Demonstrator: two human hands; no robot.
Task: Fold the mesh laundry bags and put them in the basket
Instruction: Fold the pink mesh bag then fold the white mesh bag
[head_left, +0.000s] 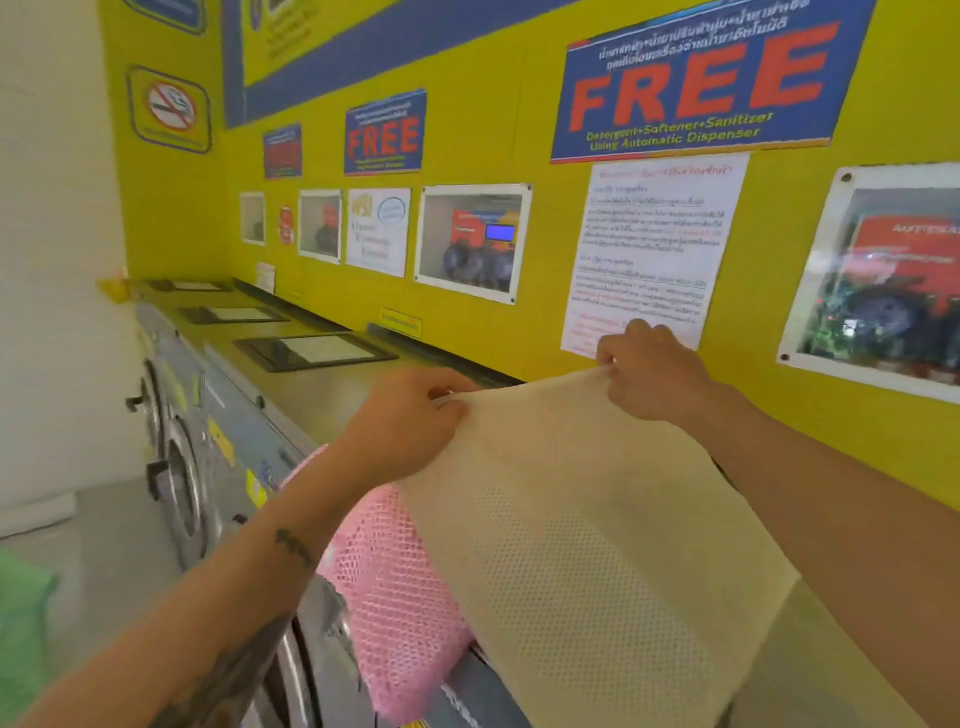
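1. The yellow wall (467, 130) with its posters rises close behind the row of washing machines (208, 426), whose flat tops serve as the bench (322, 384).
2. The cream mesh bag (587, 545) is held up by its far edge and drapes toward the viewer over the machine tops.
3. A pink mesh bag (395, 587) lies bunched under it, hanging over the front edge; it could drag along or slide off if the cream bag is pulled.
4. The left hand (410, 426) and right hand (649, 374) each pinch a top corner, fingers clenched on the mesh; an uneven grip would skew the fold.
5. No basket is clearly visible.
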